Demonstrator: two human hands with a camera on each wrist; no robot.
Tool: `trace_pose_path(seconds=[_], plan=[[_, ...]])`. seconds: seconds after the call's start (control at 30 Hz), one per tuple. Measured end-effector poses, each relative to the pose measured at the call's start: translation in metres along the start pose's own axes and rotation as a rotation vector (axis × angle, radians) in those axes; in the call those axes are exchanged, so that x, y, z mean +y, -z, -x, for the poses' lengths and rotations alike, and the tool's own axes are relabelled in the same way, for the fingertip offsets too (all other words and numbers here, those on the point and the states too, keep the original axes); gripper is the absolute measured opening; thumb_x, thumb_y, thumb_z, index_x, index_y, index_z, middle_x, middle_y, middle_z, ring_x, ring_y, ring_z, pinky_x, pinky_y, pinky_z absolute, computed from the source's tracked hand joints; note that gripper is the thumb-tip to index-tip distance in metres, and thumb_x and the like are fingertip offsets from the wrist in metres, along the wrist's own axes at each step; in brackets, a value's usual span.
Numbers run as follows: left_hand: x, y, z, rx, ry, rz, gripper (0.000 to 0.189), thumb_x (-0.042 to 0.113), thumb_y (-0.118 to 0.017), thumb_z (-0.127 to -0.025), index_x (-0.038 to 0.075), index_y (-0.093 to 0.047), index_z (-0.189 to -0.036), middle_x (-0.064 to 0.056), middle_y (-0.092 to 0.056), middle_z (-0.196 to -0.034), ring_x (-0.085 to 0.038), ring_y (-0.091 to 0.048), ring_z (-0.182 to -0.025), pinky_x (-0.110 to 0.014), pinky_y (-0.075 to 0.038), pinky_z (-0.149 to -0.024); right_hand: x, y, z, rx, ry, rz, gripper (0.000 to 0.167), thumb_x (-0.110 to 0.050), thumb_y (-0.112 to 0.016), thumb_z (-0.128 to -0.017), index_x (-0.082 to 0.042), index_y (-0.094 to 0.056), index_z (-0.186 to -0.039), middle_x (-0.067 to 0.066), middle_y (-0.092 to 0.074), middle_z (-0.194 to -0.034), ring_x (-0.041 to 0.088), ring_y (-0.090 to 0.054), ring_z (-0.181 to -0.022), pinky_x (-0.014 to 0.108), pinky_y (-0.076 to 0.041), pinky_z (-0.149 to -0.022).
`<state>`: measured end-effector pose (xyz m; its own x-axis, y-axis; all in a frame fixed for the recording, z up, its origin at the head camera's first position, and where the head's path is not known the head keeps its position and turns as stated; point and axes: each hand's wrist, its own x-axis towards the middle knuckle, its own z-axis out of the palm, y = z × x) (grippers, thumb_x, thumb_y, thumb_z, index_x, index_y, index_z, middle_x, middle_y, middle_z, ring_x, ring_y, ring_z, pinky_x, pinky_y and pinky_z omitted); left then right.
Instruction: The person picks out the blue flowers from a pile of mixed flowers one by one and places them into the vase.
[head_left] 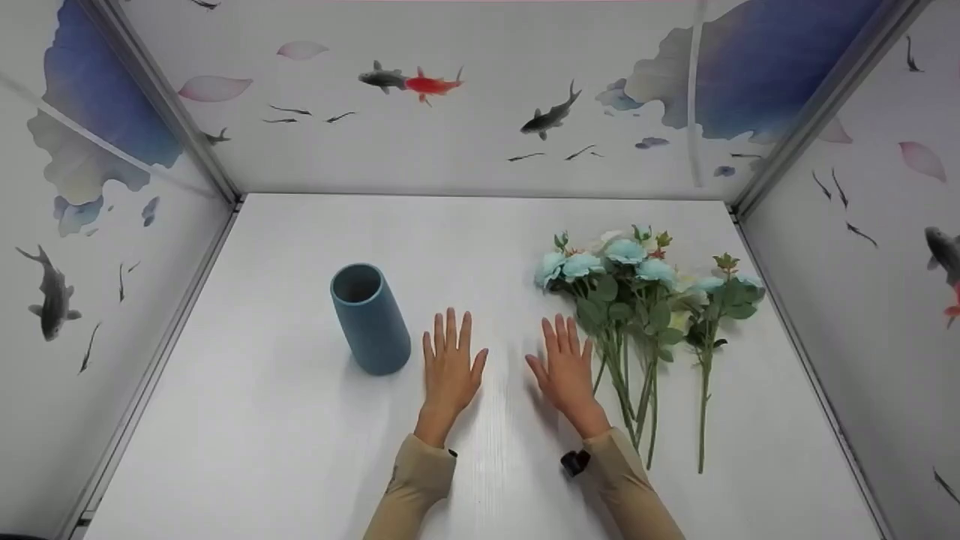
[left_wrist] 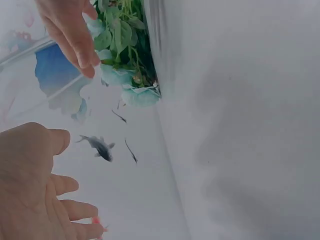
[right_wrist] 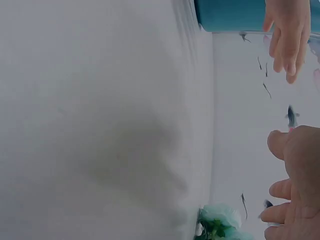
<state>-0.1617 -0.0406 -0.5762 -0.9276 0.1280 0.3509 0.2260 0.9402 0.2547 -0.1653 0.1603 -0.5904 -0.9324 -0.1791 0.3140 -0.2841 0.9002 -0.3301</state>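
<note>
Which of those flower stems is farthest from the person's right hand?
The rightmost flower stem in the head view: its bare lower length lies alone, while the other stems bunch together nearer the right hand.

Both hands show at right, teal vase at top, flowers at bottom.

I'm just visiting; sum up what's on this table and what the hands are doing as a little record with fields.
left hand: left hand with fingers extended, holding nothing, nearest the vase
right hand: right hand with fingers extended, holding nothing, nearest the flower bunch
vase: blue vase, upright, no flowers in its mouth
flowers: flower bunch with light-blue blooms, lying down; separate flower stem to its right
surface: white table
backdrop: fish-patterned wall
</note>
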Motion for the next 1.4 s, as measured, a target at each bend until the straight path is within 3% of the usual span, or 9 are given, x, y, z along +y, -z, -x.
trace_pose_path(seconds=[0.4,0.57,0.7,0.87,1.07,1.3,1.4], plan=[[-0.029,0.008,0.011,0.352,0.039,0.242,0.048,0.019,-0.062,-0.087,-0.004,-0.051,-0.128,-0.022,-0.049,-0.132,-0.037,-0.044,-0.123,-0.054,-0.035,-0.097,0.028,0.010,0.010,0.112,-0.069,-0.031,0.063,-0.025,-0.065,-0.088,0.005,-0.039,-0.137,0.029,-0.036,-0.141,0.045,-0.027,-0.133,0.064,-0.028,-0.097],[-0.040,0.011,0.016,0.519,0.072,0.274,0.033,0.011,-0.065,-0.083,-0.004,-0.062,-0.112,-0.017,-0.064,-0.110,-0.032,-0.058,-0.102,-0.048,-0.043,-0.085,0.040,0.012,0.016,0.201,-0.119,-0.043,0.058,-0.018,-0.071,-0.084,0.006,-0.046,-0.131,0.030,-0.044,-0.132,0.046,-0.041,-0.122,0.060,-0.038,-0.089],[-0.049,0.011,0.023,0.695,0.141,0.300,0.023,0.007,-0.065,-0.079,-0.003,-0.064,-0.099,-0.014,-0.066,-0.089,-0.030,-0.060,-0.083,-0.044,-0.045,-0.072,0.050,0.013,0.023,0.287,-0.165,-0.066,0.049,-0.010,-0.073,-0.081,0.007,-0.052,-0.122,0.028,-0.053,-0.118,0.044,-0.051,-0.105,0.057,-0.044,-0.076],[-0.060,0.011,0.028,0.829,0.270,0.336,0.035,0.012,-0.066,-0.078,-0.003,-0.053,-0.106,-0.018,-0.057,-0.097,-0.030,-0.055,-0.092,-0.041,-0.043,-0.081,0.063,0.013,0.032,0.365,-0.186,-0.085,0.039,0.001,-0.072,-0.078,0.011,-0.055,-0.111,0.028,-0.055,-0.101,0.043,-0.053,-0.093,0.052,-0.044,-0.076],[-0.075,0.013,0.024,0.867,0.383,0.422,0.056,0.015,-0.071,-0.076,-0.004,-0.042,-0.120,-0.023,-0.046,-0.119,-0.034,-0.044,-0.111,-0.045,-0.035,-0.097,0.071,0.016,0.042,0.351,-0.269,-0.156,0.028,0.003,-0.066,-0.082,0.010,-0.057,-0.107,0.026,-0.056,-0.096,0.041,-0.055,-0.086,0.050,-0.045,-0.070],[-0.087,0.020,0.016,0.718,0.551,0.756,0.071,0.013,-0.075,-0.076,-0.003,-0.035,-0.132,-0.020,-0.038,-0.132,-0.033,-0.038,-0.120,-0.055,-0.028,-0.100,0.074,0.022,0.051,0.200,-0.377,-0.162,0.015,-0.002,-0.064,-0.086,0.008,-0.060,-0.096,0.021,-0.057,-0.083,0.036,-0.059,-0.070,0.048,-0.047,-0.059],[-0.090,0.022,0.014,0.687,0.568,0.806,0.077,0.010,-0.077,-0.073,-0.004,-0.033,-0.135,-0.021,-0.037,-0.134,-0.035,-0.036,-0.122,-0.057,-0.028,-0.100,0.075,0.025,0.052,0.097,-0.406,-0.153,0.013,-0.003,-0.063,-0.086,0.008,-0.060,-0.092,0.022,-0.059,-0.081,0.036,-0.060,-0.069,0.049,-0.047,-0.059]])
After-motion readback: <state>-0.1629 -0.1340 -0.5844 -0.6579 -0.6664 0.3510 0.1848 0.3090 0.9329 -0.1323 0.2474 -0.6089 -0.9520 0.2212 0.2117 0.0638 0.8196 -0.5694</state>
